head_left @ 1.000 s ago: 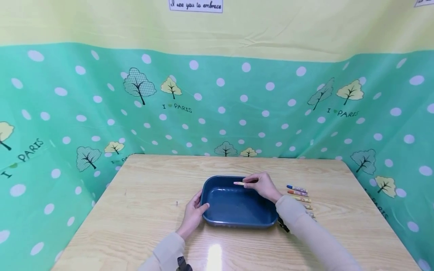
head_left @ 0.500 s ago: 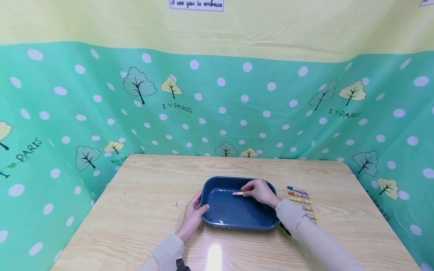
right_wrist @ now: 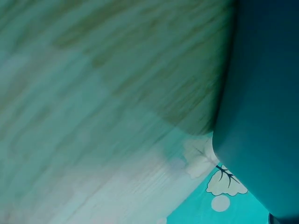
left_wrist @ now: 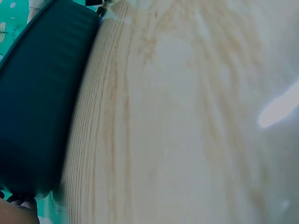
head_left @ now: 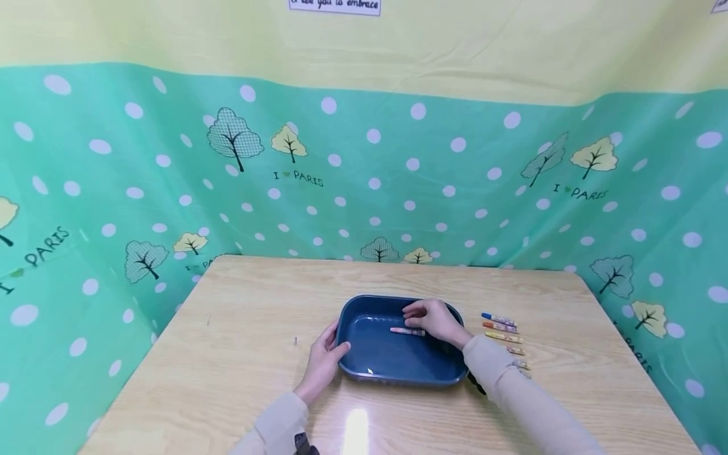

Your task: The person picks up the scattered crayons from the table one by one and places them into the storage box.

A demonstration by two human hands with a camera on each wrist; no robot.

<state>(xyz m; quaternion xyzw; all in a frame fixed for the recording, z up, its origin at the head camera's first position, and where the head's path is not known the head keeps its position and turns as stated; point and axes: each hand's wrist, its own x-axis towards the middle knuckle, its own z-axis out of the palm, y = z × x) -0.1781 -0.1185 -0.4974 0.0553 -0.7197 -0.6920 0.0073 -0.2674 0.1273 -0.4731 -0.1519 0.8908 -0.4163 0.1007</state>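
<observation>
A dark blue rectangular tray stands on the table, its wall filling the left of the left wrist view. My left hand grips its left side, thumb over the rim and fingers outside. Inside the tray lies a pink-tipped crayon. Just above that crayon, reaching over the right side, is my right hand; its fingers are loosely bent and apart from the crayon. Only the tray's outer wall shows in the right wrist view, with the right hand out of sight there.
To the right of the tray several crayons lie in a column, among them a blue crayon, an orange crayon and a yellow crayon. My right forearm partly covers the nearest ones. A patterned green curtain hangs behind the wooden table.
My right hand has lowered the pink-tipped crayon from the far rim into the tray and let go of it. The left hand has stayed on the tray.
</observation>
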